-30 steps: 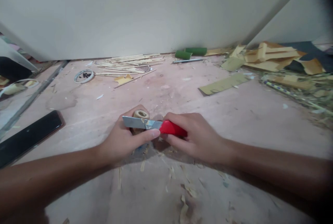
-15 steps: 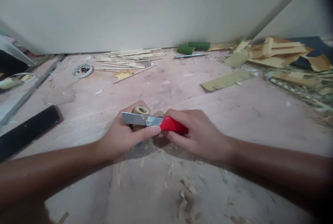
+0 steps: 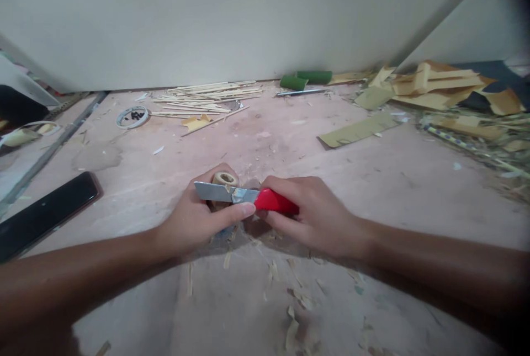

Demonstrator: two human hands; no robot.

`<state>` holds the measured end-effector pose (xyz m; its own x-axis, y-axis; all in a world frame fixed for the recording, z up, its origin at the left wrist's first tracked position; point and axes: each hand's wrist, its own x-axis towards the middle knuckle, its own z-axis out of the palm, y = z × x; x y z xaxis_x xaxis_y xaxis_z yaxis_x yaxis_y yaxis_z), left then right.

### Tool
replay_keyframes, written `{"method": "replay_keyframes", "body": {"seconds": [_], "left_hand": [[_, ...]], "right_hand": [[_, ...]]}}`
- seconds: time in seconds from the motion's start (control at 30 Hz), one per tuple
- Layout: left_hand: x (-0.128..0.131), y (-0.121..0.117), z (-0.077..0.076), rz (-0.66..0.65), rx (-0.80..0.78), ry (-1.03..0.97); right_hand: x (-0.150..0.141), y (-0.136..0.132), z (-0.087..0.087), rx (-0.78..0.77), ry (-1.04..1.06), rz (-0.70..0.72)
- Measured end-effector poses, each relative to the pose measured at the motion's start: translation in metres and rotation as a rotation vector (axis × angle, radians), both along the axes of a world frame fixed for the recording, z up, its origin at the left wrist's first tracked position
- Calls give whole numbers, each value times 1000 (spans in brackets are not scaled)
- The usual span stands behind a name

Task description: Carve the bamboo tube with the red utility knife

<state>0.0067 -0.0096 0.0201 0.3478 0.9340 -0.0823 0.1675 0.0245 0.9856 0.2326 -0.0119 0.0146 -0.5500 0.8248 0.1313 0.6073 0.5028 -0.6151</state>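
Observation:
My right hand (image 3: 304,207) is closed round the red handle of a utility knife (image 3: 275,201), whose broad metal blade points left. In my left hand (image 3: 199,210) is a short, pale, hollow bamboo piece (image 3: 224,179), its open ring end facing up. The blade lies across the near side of this piece, just below its rim. My left thumb reaches along under the blade, its tip near where blade and handle meet. The lower part of the piece is hidden behind the blade and thumb. Thin shavings (image 3: 292,325) are scattered below the hands.
A black phone (image 3: 49,212) lies at left. Farther back are a white ring holding dark bits (image 3: 132,117), thin sticks (image 3: 207,96), green tubes (image 3: 293,81) and a pen-like rod (image 3: 301,93). A tan strip (image 3: 360,129) and paper scraps (image 3: 447,85) lie right, before a pale wall (image 3: 232,19).
The view has shifted very slightly, so the background sits a little lower. Both hands, the knife and the bamboo piece hold almost the same position.

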Motion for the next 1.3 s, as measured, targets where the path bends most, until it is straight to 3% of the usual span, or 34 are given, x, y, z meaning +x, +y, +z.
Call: {"method": "replay_keyframes", "body": {"seconds": [0.5, 0.73, 0.93, 1.1, 1.2, 1.3], "left_hand": [[7, -2, 1, 217, 7, 61], [3, -2, -2, 200, 134, 79], [-3, -2, -8, 17, 1, -103], [-5, 0, -16, 7, -109, -213], [-6, 2, -14, -4, -81, -218], [-7, 4, -7, -37, 55, -142]], "right_hand": [[-3, -3, -2, 23, -84, -74], [-6, 4, -4, -47, 191, -318], [-4, 4, 1, -110, 258, -193], [-1, 2, 3, -122, 192, -119], [-1, 1, 4, -91, 122, -69], [-1, 0, 4, -72, 90, -23]]}}
